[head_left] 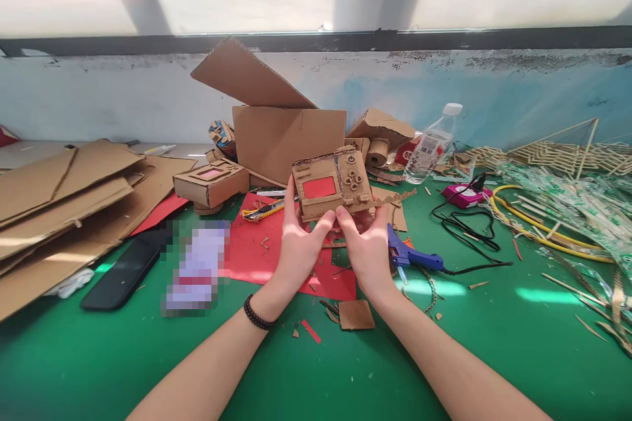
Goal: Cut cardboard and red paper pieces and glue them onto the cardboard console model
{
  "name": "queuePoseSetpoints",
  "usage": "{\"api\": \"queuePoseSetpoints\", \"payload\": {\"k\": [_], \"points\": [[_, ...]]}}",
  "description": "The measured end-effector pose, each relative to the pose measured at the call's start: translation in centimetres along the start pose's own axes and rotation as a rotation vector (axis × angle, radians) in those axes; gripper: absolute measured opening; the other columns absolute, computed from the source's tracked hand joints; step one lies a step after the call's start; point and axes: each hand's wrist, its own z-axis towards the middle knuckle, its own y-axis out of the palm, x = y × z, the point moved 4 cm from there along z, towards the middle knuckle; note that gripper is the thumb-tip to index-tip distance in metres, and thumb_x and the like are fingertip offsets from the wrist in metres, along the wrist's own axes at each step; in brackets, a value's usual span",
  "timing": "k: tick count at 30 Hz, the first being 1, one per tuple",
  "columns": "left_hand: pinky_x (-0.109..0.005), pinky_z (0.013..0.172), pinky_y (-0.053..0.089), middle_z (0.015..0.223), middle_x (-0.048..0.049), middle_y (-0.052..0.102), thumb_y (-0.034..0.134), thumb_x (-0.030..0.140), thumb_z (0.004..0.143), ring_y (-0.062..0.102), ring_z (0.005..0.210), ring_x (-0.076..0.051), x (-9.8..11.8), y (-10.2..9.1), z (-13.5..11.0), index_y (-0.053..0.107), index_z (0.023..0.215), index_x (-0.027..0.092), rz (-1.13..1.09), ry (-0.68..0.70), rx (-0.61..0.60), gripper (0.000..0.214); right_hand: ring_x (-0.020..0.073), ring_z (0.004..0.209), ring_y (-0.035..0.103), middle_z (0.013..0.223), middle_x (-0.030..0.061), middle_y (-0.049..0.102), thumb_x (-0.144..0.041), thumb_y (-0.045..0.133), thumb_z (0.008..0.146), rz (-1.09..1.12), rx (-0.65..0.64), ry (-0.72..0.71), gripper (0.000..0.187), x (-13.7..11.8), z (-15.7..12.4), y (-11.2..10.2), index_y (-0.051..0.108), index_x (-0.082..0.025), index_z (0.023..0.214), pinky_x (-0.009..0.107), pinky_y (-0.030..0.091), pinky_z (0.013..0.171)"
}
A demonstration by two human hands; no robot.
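Note:
Between both hands is a small cardboard model camera (323, 207), tilted up, with a red rectangle like a screen and several raised button shapes on its face. My left hand (301, 243) grips its left side and lower edge. On the right, my right hand (368, 247) holds the lower right corner, thumb on the bottom edge. Beneath them lies a red paper sheet (251, 243) with cardboard scraps. A yellow utility knife (264, 211) rests on that sheet. Just right of my right hand is a blue glue gun (417, 256).
A second cardboard model (212, 184) sits left of centre, near stacked cardboard sheets (59, 210). A black phone (123, 273) lies in front. Rightward are a water bottle (434, 145), a magenta power adapter (465, 195) with black cable, and thin wooden sticks with plastic wrap (582, 204).

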Motion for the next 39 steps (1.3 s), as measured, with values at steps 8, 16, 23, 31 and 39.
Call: {"api": "queuePoseSetpoints", "payload": {"k": [8, 16, 23, 31, 39], "points": [[-0.037, 0.118, 0.048, 0.157, -0.0053, 0.055, 0.078, 0.027, 0.088, 0.058, 0.14, -0.025, -0.2, 0.1, 0.1, 0.019, 0.167, 0.035, -0.038, -0.015, 0.0, 0.099, 0.025, 0.112, 0.072, 0.12, 0.0042, 0.075, -0.041, 0.078, 0.084, -0.001, 0.011, -0.015, 0.045, -0.1, 0.0, 0.0, 0.049, -0.029, 0.117, 0.042, 0.054, 0.103], [-0.038, 0.118, 0.048, 0.157, -0.0068, 0.055, 0.079, 0.026, 0.088, 0.059, 0.139, -0.026, -0.6, -0.1, 0.3, 0.018, 0.168, 0.035, -0.042, 0.008, 0.017, 0.101, 0.0276, 0.119, 0.07, 0.125, 0.0077, 0.075, -0.045, 0.074, 0.086, -0.017, 0.034, -0.015, 0.045, -0.1, 0.1, -0.1, 0.052, -0.027, 0.121, 0.045, 0.052, 0.105], [-0.042, 0.116, 0.05, 0.154, -0.0068, 0.059, 0.08, 0.024, 0.086, 0.063, 0.134, -0.027, -0.9, -0.3, 0.6, 0.019, 0.167, 0.034, -0.06, -0.029, 0.046, 0.102, 0.028, 0.121, 0.069, 0.124, 0.0059, 0.075, -0.049, 0.074, 0.087, 0.001, -0.014, 0.017, 0.049, 0.9, 0.5, -0.2, 0.05, -0.03, 0.125, 0.047, 0.052, 0.107], [-0.041, 0.118, 0.049, 0.158, -0.0051, 0.054, 0.079, 0.027, 0.087, 0.059, 0.139, -0.027, -0.3, -0.4, 0.5, 0.016, 0.168, 0.035, 0.001, 0.04, 0.01, 0.103, 0.0293, 0.119, 0.069, 0.127, 0.0058, 0.073, -0.063, 0.061, 0.093, -0.079, 0.022, 0.074, 0.043, 1.0, 0.8, -1.1, 0.054, -0.03, 0.119, 0.047, 0.053, 0.103], [-0.041, 0.12, 0.047, 0.158, -0.0027, 0.054, 0.081, 0.026, 0.085, 0.059, 0.139, -0.027, -0.8, -0.4, 0.6, 0.027, 0.165, 0.037, -0.023, 0.006, 0.029, 0.097, 0.0302, 0.132, 0.061, 0.132, 0.0077, 0.071, -0.068, 0.058, 0.092, -0.192, 0.049, 0.079, 0.051, 1.3, 0.7, -1.3, 0.055, -0.029, 0.125, 0.047, 0.047, 0.109]]}}
